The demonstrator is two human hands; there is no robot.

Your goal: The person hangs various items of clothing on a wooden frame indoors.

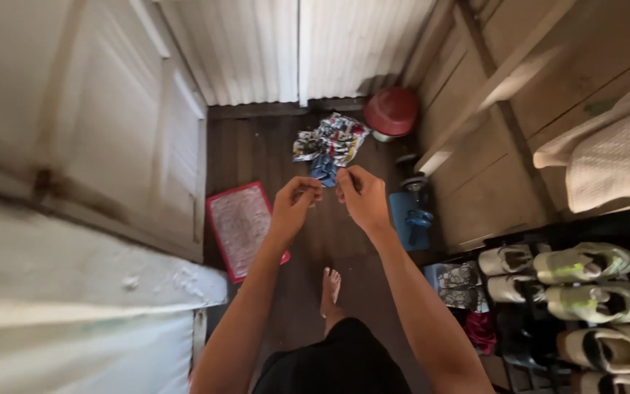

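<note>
Hands meet at chest height over the dark wooden floor [257,153]. Your left hand [294,204] and right hand [362,195] each pinch, fingertips closed, one end of a small blue item [324,169] stretched between them; what it is cannot be told at this size. Its long axis appears to run left to right, from one pinch to the other, so it lies directly between both hands and neither is nearer.

Beyond the hands, on the floor, lies a crumpled patterned cloth [333,138], with a red bowl [391,111] turned upside down just beside it against the corrugated wall [257,44]; what it covers, if anything, is hidden. A red-rimmed flat tray [242,226] lies on the floor to your left, near the white door [111,124]; its surface looks pale and speckled, contents unclear. To your right, a low shoe rack [519,350] holds several pairs of pale shoes [585,284]. Your bare foot [330,286] stands below the hands.
</note>
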